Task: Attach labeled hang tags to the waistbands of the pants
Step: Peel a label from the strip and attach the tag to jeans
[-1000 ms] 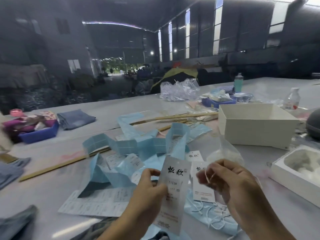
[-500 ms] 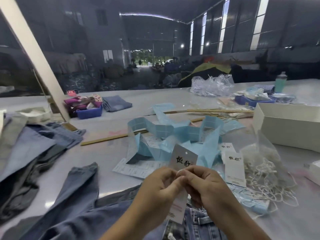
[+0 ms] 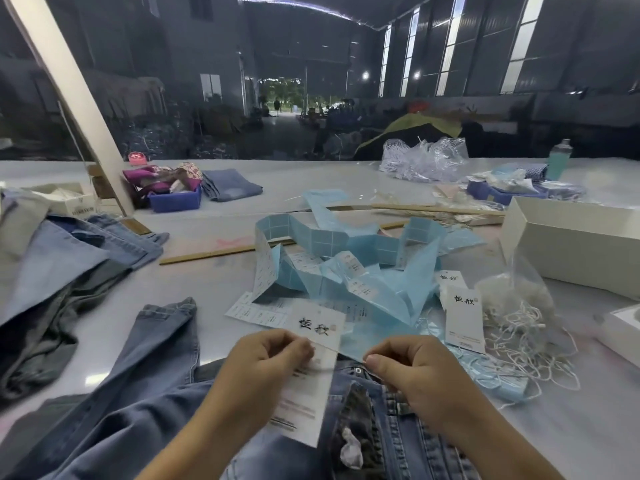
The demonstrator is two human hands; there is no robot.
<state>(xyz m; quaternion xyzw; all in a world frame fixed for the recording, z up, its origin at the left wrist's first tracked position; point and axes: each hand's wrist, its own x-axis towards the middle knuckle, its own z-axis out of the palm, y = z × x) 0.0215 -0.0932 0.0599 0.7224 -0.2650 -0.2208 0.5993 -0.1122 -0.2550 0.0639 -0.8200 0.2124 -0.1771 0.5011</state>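
Left hand [image 3: 273, 355] pinches white hang tag [image 3: 313, 362], lower centre. Right hand [image 3: 412, 365] apart, fingers curled, apparently pinching thin string, hard to see. Jeans [image 3: 374, 417] waistband directly below. Step: tag strung, ready. Next: thread string through waistband loop.

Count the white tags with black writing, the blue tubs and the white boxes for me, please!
White tags: 3 (one in the left hand, two lying further right)
Blue tubs: 2
White boxes: 3
Total: 8
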